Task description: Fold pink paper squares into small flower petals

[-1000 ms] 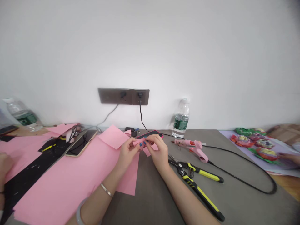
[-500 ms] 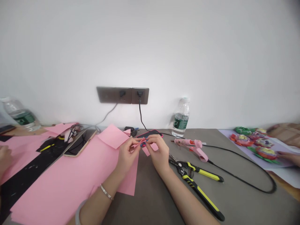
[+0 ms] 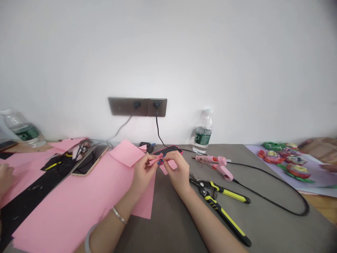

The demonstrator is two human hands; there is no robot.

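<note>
Between my fingertips is a small folded piece of pink paper [image 3: 156, 160]. My left hand [image 3: 143, 170] pinches its left side, and my right hand [image 3: 177, 170] pinches its right end; the fingers hide much of it. Beneath and left of my hands lie large pink paper sheets [image 3: 86, 196], topped by a pink paper square [image 3: 127, 153]. Another pink scrap [image 3: 172, 165] rests just behind my right hand. A phone with a pink edge [image 3: 173, 148] lies beyond the fingertips.
Right of my hands lie a pink glue gun [image 3: 213, 161] with its looping cord and yellow-black pliers [image 3: 226, 214]. A water bottle [image 3: 202, 135] stands by the wall. Left is a phone [image 3: 91, 160]. Paper flowers [image 3: 297, 171] lie far right. Other people's hands [image 3: 5, 179] show at both sides.
My hands stay almost in place, with slight finger movement on the pink paper. At far right, another person's hand has drawn back from the paper flowers.
</note>
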